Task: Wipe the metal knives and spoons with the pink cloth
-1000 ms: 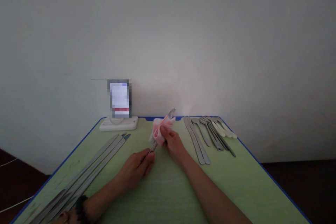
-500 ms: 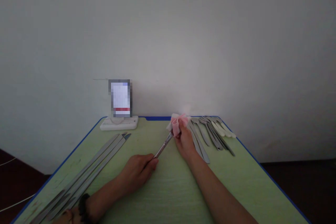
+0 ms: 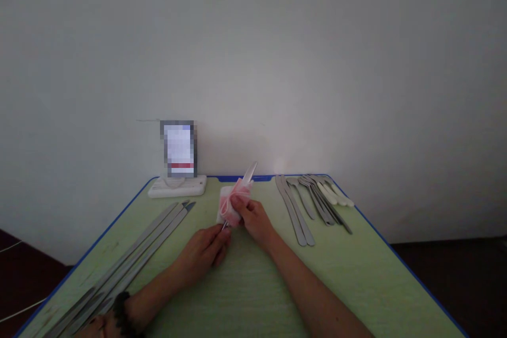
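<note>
My left hand (image 3: 208, 248) is closed around the handle end of a metal table knife (image 3: 250, 171), which slants up and away to the right. My right hand (image 3: 251, 216) pinches a folded pink and white cloth (image 3: 229, 206) around the middle of that knife. The blade's tip sticks out beyond the cloth at the top, and a short bit of handle shows between cloth and left fingers. Both hands are over the middle of the green table (image 3: 253, 285), close together.
Several long knives (image 3: 130, 264) lie at the left. Two table knives (image 3: 295, 214), spoons and forks (image 3: 317, 195), and white-handled cutlery (image 3: 332, 193) lie at the right. A blurred screen (image 3: 179, 148) stands on a white base (image 3: 177, 186) by the wall.
The cloth and my right hand have slid from the knife's far end down toward my left hand, baring the blade tip. My left hand has shifted slightly left.
</note>
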Motion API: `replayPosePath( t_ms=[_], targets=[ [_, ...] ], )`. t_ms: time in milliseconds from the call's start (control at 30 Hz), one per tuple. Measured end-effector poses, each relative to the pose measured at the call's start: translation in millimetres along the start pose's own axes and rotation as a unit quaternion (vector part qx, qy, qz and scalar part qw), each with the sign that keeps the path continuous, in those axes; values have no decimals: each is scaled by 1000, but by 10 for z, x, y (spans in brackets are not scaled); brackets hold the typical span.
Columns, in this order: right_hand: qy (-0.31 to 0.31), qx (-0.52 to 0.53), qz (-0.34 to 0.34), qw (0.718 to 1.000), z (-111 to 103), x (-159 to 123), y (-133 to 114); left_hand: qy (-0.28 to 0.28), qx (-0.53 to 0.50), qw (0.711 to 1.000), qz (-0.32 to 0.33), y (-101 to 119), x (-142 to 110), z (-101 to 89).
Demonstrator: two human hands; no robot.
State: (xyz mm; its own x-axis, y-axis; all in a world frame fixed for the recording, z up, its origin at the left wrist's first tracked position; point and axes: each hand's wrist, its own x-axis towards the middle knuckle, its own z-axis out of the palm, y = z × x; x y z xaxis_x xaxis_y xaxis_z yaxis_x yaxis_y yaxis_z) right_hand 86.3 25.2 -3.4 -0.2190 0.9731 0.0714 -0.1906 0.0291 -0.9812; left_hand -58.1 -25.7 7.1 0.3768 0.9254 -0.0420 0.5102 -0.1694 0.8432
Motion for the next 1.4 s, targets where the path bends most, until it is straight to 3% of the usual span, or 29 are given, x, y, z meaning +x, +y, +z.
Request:
replayPosePath(
  t_ms=[100, 200, 300, 500, 633, 700, 767, 900, 1033, 1133, 1233, 1300, 1400],
  targets=[
    [68, 100, 7, 993, -60, 58, 13, -13, 19, 1000, 0, 11, -16, 6],
    [174, 230, -20, 957, -204, 153, 19, -35, 72, 997, 20, 14, -43, 15],
    [222, 277, -37, 934, -330, 215, 6, -37, 112, 992, 39, 24, -57, 15],
    [176, 267, -22, 947, -312, 181, -18, -48, 75, 996, 7, 41, -56, 6],
    [56, 146, 11, 988, -143, 77, -17, -20, 7, 1000, -12, -6, -35, 24],
    [-12, 81, 21, 996, -59, 22, -28, 4, -25, 999, -20, -26, -19, 29],
    [-39, 54, 16, 998, -6, -17, -46, 15, -40, 999, -26, -29, -5, 31],
    [-21, 56, 22, 998, 7, -29, -49, 18, -27, 999, -38, 8, 3, 36],
    [31, 150, 40, 987, -21, 40, 13, 4, 7, 1000, -29, 26, -24, 37],
    [92, 257, 29, 962, -66, 103, 22, -32, 24, 999, 3, 23, -56, 17],
    [132, 345, 35, 929, -130, 132, -25, -59, -34, 998, 10, 31, -72, -15],
    [142, 367, 57, 918, -157, 126, -58, -47, -79, 996, -19, 36, -67, -30],
    [105, 339, 78, 932, -141, 92, -67, 2, -96, 994, -51, 21, -44, -31]
  ],
)
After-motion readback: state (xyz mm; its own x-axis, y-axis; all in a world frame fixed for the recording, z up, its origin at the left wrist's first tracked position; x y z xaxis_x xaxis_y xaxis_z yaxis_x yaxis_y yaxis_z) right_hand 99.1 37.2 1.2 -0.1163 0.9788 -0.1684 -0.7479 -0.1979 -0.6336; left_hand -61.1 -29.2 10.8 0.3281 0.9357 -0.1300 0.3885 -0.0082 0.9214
